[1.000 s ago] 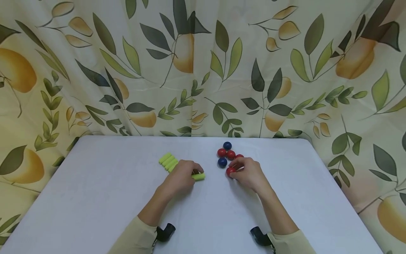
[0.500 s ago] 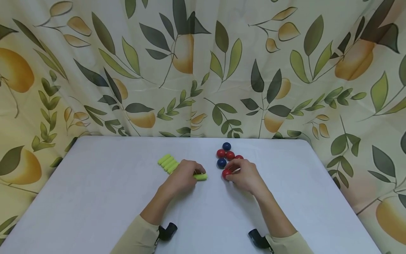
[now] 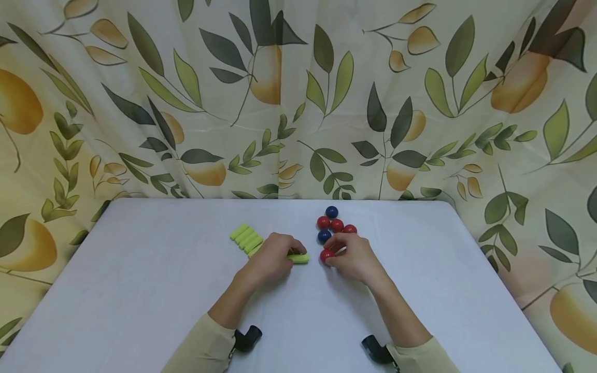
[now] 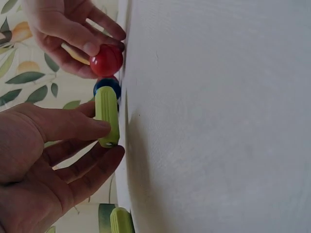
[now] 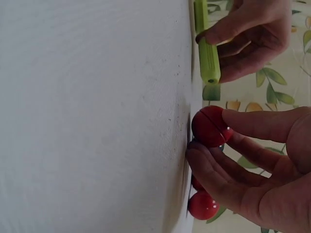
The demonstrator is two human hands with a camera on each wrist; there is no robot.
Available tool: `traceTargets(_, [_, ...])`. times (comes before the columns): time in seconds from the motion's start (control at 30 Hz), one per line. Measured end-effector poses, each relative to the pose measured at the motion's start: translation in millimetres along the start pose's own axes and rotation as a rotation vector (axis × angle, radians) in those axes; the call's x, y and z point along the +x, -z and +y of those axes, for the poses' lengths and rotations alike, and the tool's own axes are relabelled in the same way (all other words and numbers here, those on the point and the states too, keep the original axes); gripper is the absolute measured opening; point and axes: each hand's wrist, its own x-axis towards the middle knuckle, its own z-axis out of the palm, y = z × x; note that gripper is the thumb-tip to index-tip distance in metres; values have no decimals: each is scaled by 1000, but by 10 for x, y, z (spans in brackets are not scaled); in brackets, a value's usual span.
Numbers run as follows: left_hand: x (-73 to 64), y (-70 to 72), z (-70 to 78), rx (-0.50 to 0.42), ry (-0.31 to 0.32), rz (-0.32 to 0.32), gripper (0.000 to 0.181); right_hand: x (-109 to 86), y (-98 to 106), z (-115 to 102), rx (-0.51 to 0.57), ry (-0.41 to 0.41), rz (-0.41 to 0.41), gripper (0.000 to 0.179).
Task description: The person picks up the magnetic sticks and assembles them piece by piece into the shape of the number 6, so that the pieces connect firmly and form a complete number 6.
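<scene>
In the head view my left hand pinches a lime-green ridged rod between thumb and fingers. The left wrist view shows that rod has lengthwise grooves and a small hole in its end. To the right, my right hand holds a glossy red ball by thumb and fingertips. A thin seam runs across this ball in the right wrist view. A small gap separates the rod's right end from the ball. Both are held low over the white table.
Several more green rods lie side by side left of my left hand. Beyond my right hand sit loose balls: a dark blue ball farthest back, another blue ball nearer, and red balls among them. A patterned curtain hangs behind the white table.
My right hand has carried the red ball to the left, while my left hand has shifted slightly right with the green rod. The gap between them has narrowed.
</scene>
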Motion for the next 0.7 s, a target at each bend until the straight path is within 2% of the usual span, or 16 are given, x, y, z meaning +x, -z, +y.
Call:
traceTargets(0.23, [23, -12, 10, 4, -38, 4, 32, -2, -22, -27, -4, 11, -7, 22])
traceTargets(0.7, [40, -43, 31, 26, -65, 9, 31, -9, -57, -23, 1, 24, -20, 26])
